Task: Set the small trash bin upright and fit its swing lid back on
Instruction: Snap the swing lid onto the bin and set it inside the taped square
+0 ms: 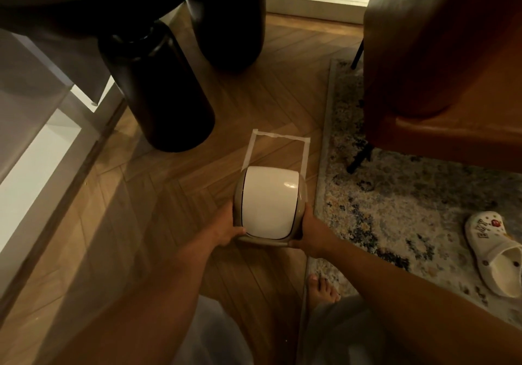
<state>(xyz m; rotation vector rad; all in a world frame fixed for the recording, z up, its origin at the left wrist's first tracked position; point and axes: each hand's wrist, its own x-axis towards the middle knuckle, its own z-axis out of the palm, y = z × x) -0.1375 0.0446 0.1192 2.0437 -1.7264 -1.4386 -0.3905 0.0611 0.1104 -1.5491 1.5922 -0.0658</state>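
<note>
Wood floor [158, 212], herringbone planks, fills most of the view. Rug [395, 209] w/ mottled grey-blue-tan pattern lies on the right; brown chair [440, 54] stands on it, thin black legs. Dark round table base [158, 88] upper left, a 2nd dark rounded shape behind it. Pale cabinet [31, 127] along the left edge.

Bin [269, 203] sits upright on the floor, centre frame, just left of the rug edge. Beige rim & sides, white swing lid [269, 199] seated in the rim, curved top facing the camera. Contents hidden by the lid. No label seen on it. Its far side overlaps the near end of a tape outline [278, 145] stuck to the floor; three sides of the tape show beyond the bin.

Left hand [226, 229] grasps the bin's left side, thumb over the near rim corner. Right hand [310, 230] grasps the right side, fingers round the near right corner. Both touching the bin.

White clog [494, 251] on the rug, far right, w/ charms; letters on the toe, too blurred to read. Bare foot [323, 287] at the rug edge, below the bin.
</note>
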